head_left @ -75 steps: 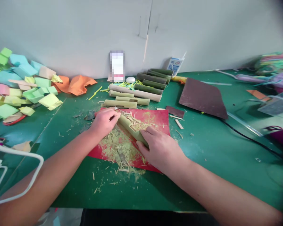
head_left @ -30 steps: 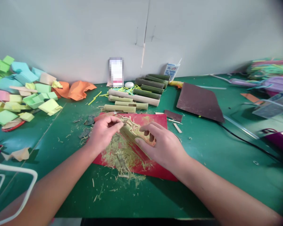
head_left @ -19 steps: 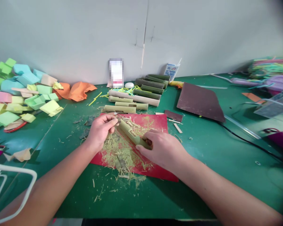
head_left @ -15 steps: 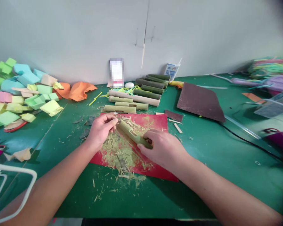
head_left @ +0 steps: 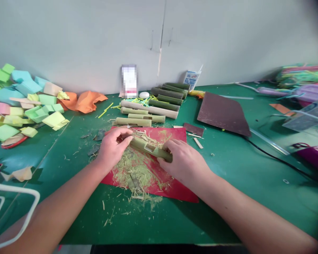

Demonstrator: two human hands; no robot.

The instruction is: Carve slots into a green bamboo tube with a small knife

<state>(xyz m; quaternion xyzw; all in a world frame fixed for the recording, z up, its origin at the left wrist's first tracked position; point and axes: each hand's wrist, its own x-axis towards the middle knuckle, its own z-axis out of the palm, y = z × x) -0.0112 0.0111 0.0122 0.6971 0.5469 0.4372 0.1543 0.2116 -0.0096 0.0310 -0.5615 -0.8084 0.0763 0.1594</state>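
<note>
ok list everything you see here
Notched bamboo tube: 1, pale green, centre
Rectangular sheet: 1, red, beneath tube
Thin shavings: many, pale green, mostly on rectangular sheet
Other bamboo tubes: several, green and beige, behind
Large flat sheet: 1, dark brown, right
Upright rectangular screen: 1, white, against wall
Oval object: 1, white, beside screen
Small carton: 1, white and blue, by wall
Crumpled paper: unclear count, orange, left
Folded paper pieces: many, pastel, far left
Blurred clutter: several, mixed, side edges
Table: 1, green, underneath
Left hand: 1, at tube's left end
Right hand: 1, at tube's right end
</note>
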